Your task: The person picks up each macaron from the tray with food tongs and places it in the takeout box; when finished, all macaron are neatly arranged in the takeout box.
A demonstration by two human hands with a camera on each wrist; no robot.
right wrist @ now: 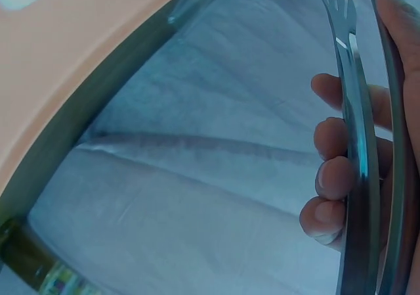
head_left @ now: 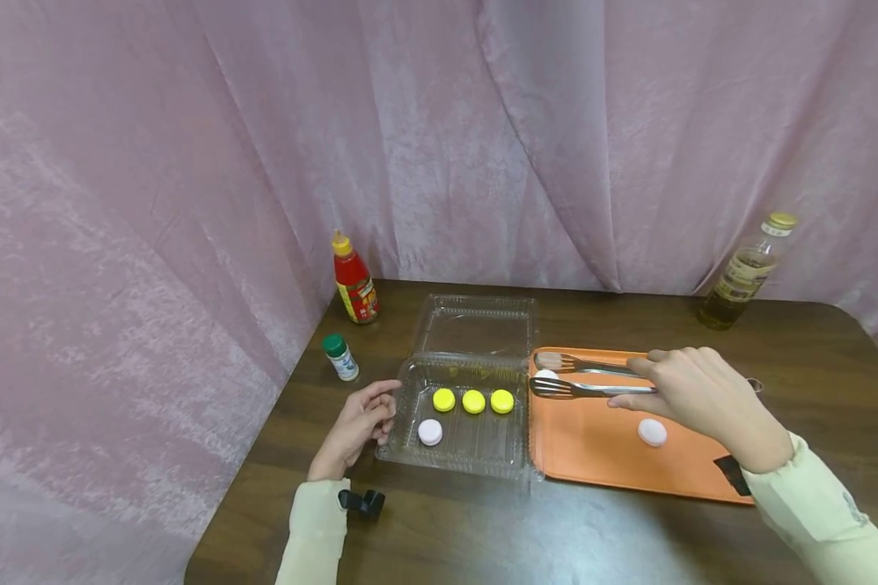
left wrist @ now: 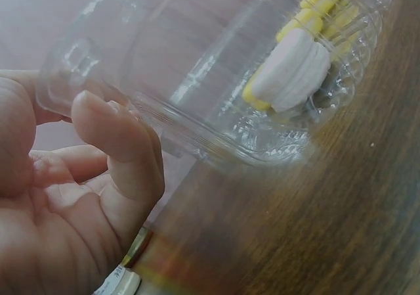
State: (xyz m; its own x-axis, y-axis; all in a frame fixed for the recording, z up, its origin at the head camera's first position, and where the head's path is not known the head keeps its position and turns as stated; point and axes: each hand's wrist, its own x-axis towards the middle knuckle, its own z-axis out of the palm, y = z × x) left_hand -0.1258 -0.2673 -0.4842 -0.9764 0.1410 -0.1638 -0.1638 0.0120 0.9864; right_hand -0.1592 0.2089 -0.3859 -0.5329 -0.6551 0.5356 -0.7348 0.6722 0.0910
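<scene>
The red bottle (head_left: 353, 280) at the far left, the green-capped jar (head_left: 342, 361) nearer on the left and the glass bottle (head_left: 739, 280) at the far right bear labels (head_left: 367, 299), but their print is too small to make out: no word or number is legible.

A pink velvet curtain (head_left: 439, 146) hangs in folds behind the dark wooden table (head_left: 439, 528). Near the table's far left corner stands a red sauce bottle (head_left: 354, 284) with a yellow cap. A small white seasoning jar (head_left: 345, 365), having a green lid, is near it. At the far right stands a glass bottle (head_left: 743, 274) with yellowish liquid.
</scene>
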